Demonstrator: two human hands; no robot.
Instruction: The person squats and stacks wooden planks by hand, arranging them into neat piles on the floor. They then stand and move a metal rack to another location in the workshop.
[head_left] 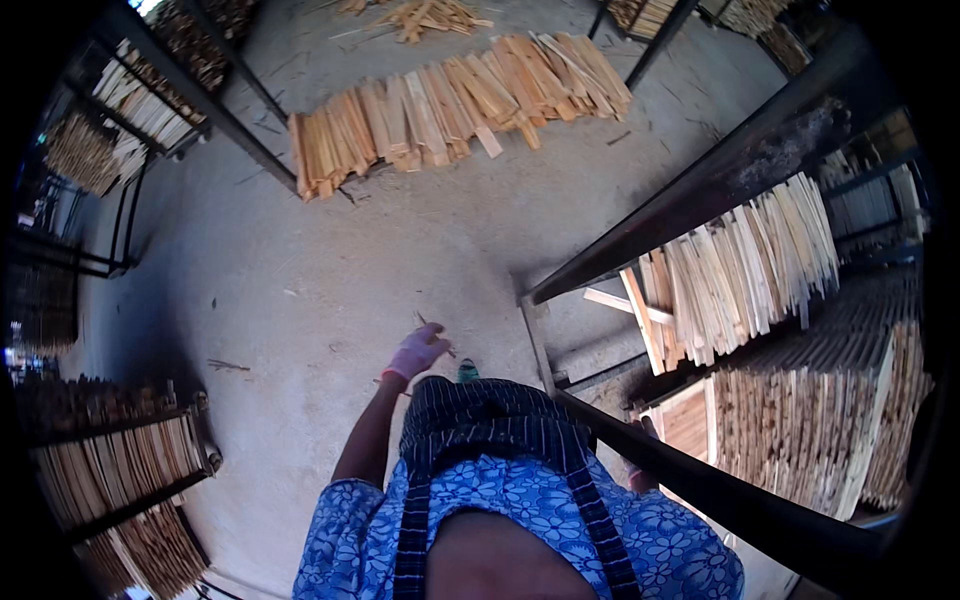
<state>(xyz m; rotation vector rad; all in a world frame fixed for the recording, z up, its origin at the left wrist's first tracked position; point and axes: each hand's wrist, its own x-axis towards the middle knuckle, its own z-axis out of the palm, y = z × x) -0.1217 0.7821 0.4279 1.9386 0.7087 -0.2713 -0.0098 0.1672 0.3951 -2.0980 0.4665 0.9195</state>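
Observation:
My left hand (418, 352), in a pale pinkish glove, is held out over the concrete floor in front of my dark striped apron (490, 410). Its fingers are stretched and slightly apart, with no object plainly in them. Thin wood slivers show around that hand; whether any touch it cannot be made out. My right arm reaches out to the right behind a black metal beam (700, 470). The beam hides most of my right hand (636, 472), so its fingers do not show. Closest to it is a tall stack of wooden slats (790, 435).
A wide row of loose wooden slats (440, 105) lies on the floor ahead. More slats (745, 270) lean in a metal rack on the right, beside a thick slanting black post (700, 190). Racked slats (120, 465) stand at the left. Wood scraps (228, 365) dot the floor.

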